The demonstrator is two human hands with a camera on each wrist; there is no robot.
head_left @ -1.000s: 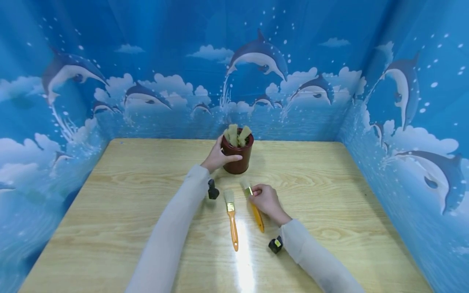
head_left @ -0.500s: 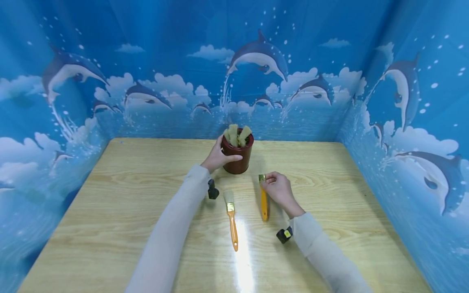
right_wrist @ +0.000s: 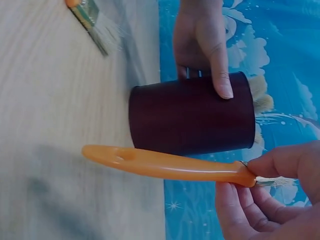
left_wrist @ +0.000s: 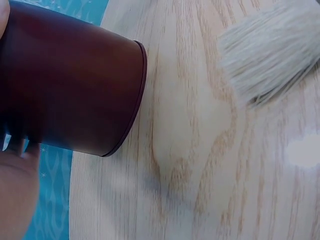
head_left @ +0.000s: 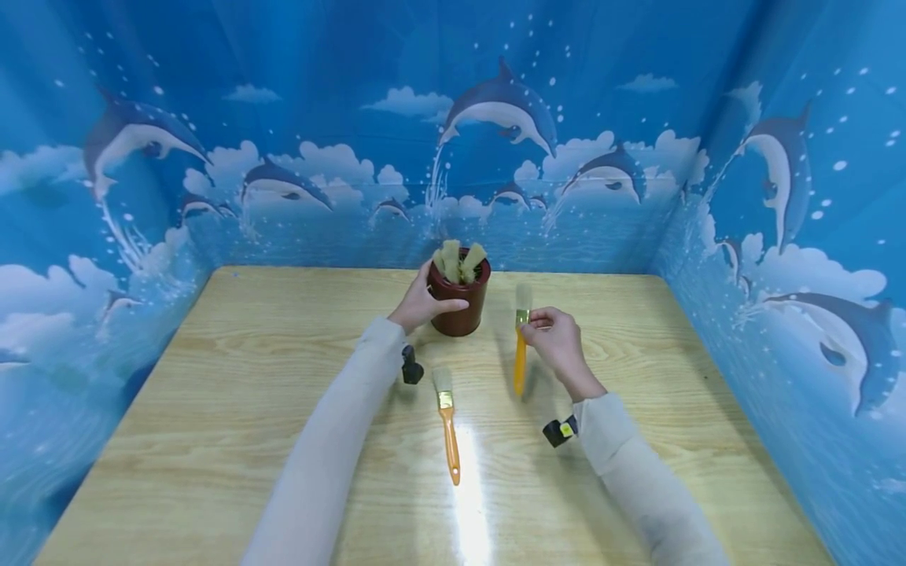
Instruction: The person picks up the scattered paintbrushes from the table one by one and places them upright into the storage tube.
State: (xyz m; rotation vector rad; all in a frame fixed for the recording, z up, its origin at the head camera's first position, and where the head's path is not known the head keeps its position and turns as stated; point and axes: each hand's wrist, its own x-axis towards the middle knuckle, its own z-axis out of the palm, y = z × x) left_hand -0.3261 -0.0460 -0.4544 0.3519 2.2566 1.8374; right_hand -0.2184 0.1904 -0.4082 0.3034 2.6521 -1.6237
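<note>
Holding unlabelled brush [head_left: 520,354], right hand [head_left: 555,342].

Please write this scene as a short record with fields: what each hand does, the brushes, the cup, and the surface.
left hand: holds the side of the dark red cup
right hand: pinches the lifted brush at its metal band, bristles up, handle hanging down, clear of the table
cup contents: bristle heads of brushes in the cup stick out of the top
second brush: lies flat, orange handle toward the person
surface: wooden table
surroundings: blue dolphin backdrop
</note>
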